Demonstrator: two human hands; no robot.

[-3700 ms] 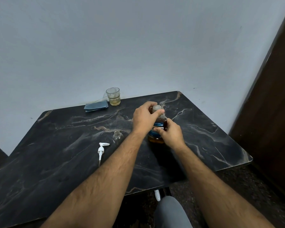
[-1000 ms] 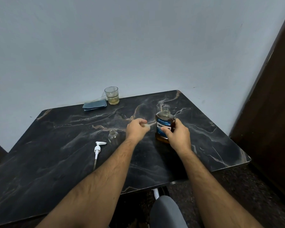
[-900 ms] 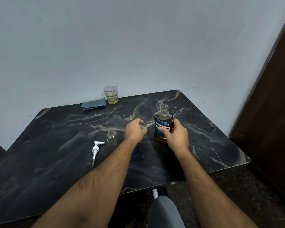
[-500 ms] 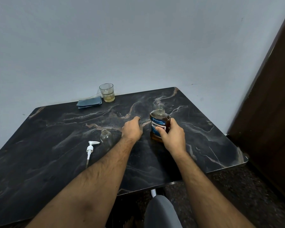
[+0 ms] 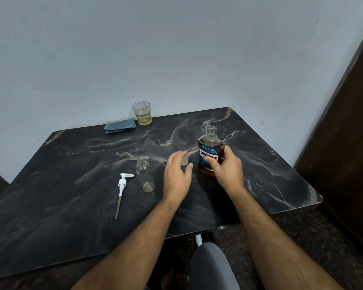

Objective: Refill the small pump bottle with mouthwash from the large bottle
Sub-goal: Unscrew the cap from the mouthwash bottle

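The cap (image 5: 184, 161) now sits on the table (image 5: 71, 206), released by the left hand (image 5: 176, 176), whose fingers are spread flat. The right hand (image 5: 226, 170) stays wrapped around the uncapped large bottle (image 5: 210, 151).

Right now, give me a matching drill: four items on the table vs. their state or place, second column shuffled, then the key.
Items:
1. Listerine bottle
2. small clear bottle
3. white pump head
4. drinking glass

States:
A. lying flat, tube toward the near edge
B. at the far edge by the wall, beside a folded blue cloth
C. upright, cap off, held by the right hand
D. upright, empty, open neck

Pairs: 1-C, 2-D, 3-A, 4-B
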